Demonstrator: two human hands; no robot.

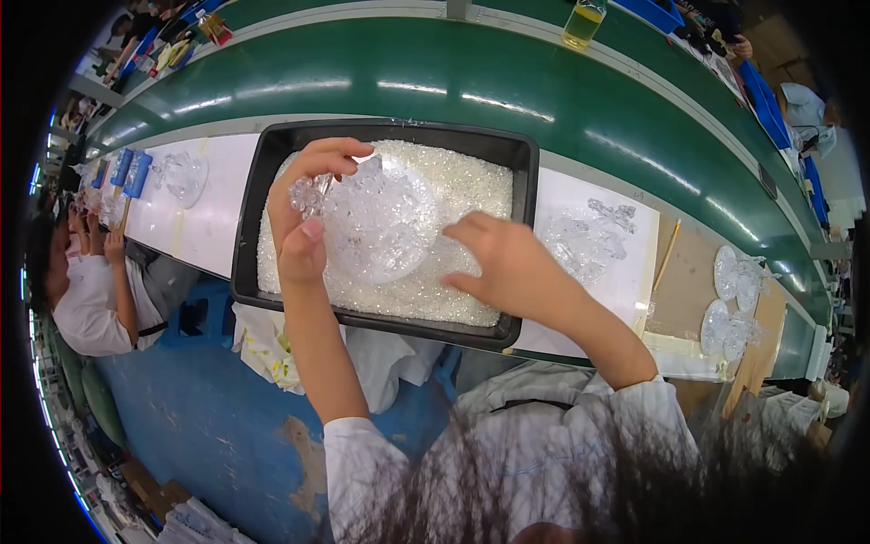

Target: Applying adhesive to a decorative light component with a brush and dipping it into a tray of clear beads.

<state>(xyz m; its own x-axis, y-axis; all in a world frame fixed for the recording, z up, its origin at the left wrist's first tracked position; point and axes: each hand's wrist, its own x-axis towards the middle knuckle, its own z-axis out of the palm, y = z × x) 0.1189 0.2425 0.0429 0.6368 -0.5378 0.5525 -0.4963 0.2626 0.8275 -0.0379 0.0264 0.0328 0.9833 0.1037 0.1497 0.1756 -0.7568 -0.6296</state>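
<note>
A clear, faceted ornament with a round dish-like base (385,227) stands tilted over a black tray (390,136) filled with small, glittering whitish beads (476,186). My left hand (308,208) is curled around the ornament's left side, thumb below and fingers above. Over the beads to the right of the ornament is my right hand (494,258). Its thumb and fingers are apart, a little blurred, and nothing shows between them. Whether its fingertips touch the beads I cannot tell.
More clear ornaments (584,240) lie on the white table to the right, others (729,331) farther right near a yellow pencil (669,254). Another ornament (184,177) lies at left, near blue bins (136,172). A green conveyor belt (435,77) runs behind. A co-worker (100,299) sits at left.
</note>
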